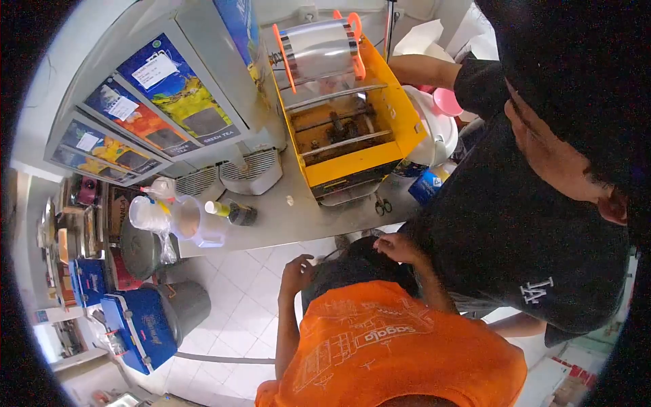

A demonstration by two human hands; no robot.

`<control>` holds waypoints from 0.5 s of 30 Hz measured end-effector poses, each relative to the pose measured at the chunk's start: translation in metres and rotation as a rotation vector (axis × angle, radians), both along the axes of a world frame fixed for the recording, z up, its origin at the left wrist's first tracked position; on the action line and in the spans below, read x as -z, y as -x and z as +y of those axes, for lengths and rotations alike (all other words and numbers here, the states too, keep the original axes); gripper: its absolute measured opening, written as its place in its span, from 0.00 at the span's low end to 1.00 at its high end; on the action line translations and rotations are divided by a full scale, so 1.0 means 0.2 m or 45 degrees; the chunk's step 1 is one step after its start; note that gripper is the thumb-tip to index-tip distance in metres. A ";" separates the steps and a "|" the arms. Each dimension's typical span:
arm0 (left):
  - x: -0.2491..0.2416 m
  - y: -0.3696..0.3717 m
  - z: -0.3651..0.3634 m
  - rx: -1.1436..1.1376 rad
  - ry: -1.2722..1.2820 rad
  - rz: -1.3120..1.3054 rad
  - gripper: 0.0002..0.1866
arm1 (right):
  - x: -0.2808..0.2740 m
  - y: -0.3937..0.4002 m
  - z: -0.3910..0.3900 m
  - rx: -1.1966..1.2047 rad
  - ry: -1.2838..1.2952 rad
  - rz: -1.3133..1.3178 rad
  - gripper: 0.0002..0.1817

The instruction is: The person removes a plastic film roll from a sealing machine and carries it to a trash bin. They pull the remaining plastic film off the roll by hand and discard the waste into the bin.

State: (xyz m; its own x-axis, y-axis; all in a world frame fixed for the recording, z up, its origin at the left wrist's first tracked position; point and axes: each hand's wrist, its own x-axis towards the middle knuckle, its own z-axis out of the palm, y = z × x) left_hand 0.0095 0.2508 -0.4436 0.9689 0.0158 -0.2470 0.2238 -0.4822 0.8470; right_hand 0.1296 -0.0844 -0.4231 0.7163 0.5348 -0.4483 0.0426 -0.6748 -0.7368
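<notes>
My left hand (296, 273) hangs in front of the counter's edge, its fingers loosely bent and apart, with nothing in it. My right hand (399, 248) is near the counter's front edge, below a pair of scissors (383, 205); its fingers are slightly bent and it holds nothing that I can see. Beyond both hands stands a yellow cup-sealing machine (407, 125) with its top uncovered, showing rods and a dirty inside. A roll of shiny film (319, 51) between orange discs is mounted at its top.
A co-worker in a black shirt (515, 203) stands at right, one arm reaching behind the machine. On the counter (298, 220) are a dark bottle (241, 214), a clear pitcher (210, 234) and tea dispensers (180, 88). A grey bin (190, 305) and a blue cooler (142, 332) stand left.
</notes>
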 end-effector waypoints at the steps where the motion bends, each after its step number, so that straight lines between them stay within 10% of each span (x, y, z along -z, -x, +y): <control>1: 0.08 0.03 0.02 -0.008 -0.091 0.046 0.14 | 0.01 0.00 -0.01 0.010 -0.023 -0.018 0.15; 15: 0.50 0.30 0.11 -0.159 -0.180 0.225 0.14 | 0.06 0.02 -0.03 0.156 -0.212 0.028 0.21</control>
